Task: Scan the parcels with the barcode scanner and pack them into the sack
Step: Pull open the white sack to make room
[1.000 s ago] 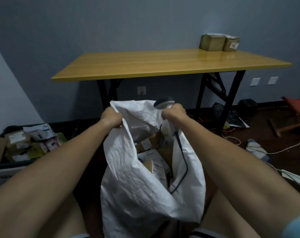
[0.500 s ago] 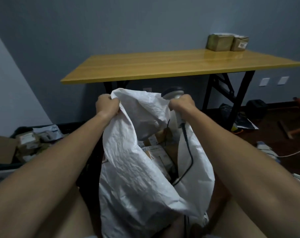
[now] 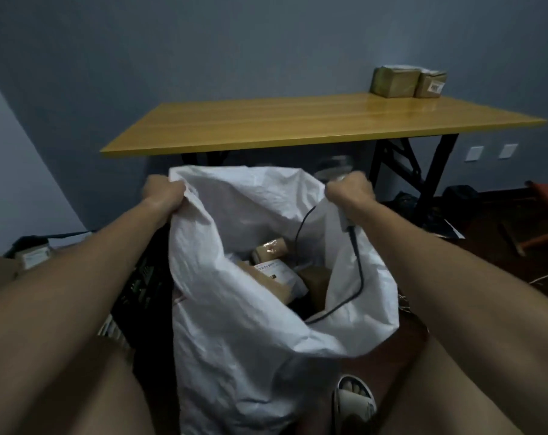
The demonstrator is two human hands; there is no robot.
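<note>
Below the yellow surface (image 3: 298,120), the left hand (image 3: 161,194) bunches the white sack (image 3: 250,324) rim in curled fingers, parcels (image 3: 276,265) lie inside, and the right hand (image 3: 349,191) grips rim and barcode scanner (image 3: 334,166) together.

hands: left hand (image 3: 163,193) and right hand (image 3: 349,188) are pulling wider apart than a second ago | sack (image 3: 235,309): its mouth is being stretched open, showing more of the parcels (image 3: 274,265) inside | scanner cable (image 3: 356,271): now hanging further right, looping over the sack's right rim | view: table is shifting rightward
</note>
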